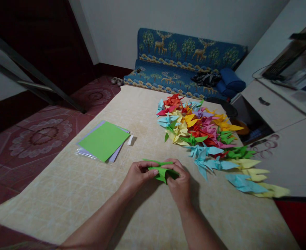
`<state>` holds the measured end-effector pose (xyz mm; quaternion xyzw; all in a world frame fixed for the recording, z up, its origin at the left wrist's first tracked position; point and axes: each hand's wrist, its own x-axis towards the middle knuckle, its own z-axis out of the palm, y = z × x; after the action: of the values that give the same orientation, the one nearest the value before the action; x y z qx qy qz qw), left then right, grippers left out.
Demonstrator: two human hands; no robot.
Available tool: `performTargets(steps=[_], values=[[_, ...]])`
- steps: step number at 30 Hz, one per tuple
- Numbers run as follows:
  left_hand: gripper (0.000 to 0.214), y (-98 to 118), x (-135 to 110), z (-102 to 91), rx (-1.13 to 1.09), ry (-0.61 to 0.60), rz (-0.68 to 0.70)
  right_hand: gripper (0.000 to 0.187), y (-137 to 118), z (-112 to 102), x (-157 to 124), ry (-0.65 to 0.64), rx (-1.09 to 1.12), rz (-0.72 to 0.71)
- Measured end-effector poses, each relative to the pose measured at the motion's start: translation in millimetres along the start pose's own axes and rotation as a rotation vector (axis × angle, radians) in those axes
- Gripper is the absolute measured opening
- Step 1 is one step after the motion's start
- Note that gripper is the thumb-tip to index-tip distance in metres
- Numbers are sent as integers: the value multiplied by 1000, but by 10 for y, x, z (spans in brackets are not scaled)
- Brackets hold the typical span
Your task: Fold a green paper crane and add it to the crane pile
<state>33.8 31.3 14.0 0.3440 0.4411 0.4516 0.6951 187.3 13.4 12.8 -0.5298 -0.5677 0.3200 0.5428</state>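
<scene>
Between my two hands is a partly folded sheet of green origami paper [161,176], held just above the table near its middle. My left hand [139,174] pinches its left side, thumb on the near face. On the other side my right hand [178,175] grips the paper, some of its fingers hidden behind and under the folds. To the left lies a stack of square paper [104,140], green on top with purple sheets and a clear wrapper beneath. Many folded paper cranes [192,130] in red, orange, yellow, blue, green and pink are heaped to the right.
A small white scrap [130,140] lies beside the stack. The cloth-covered table [72,198] has a blue patterned sofa [174,66] beyond its far edge. A white cabinet [294,152] stands close on the right, and a metal ladder [38,74] leans at the left.
</scene>
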Motion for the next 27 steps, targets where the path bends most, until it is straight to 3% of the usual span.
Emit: performTargets(steps=[8,17,27], values=[[36,-28,8,3,58,36,1,23,26,22,-16,27,-21,17],[40,24,-32,-46,-25,-107,-21,29,-14,-31,-3,-39,-5,-51],[40,-24,-17,-14,-43,-29,-42,35,-48,-28,-12,9,-44,-113]])
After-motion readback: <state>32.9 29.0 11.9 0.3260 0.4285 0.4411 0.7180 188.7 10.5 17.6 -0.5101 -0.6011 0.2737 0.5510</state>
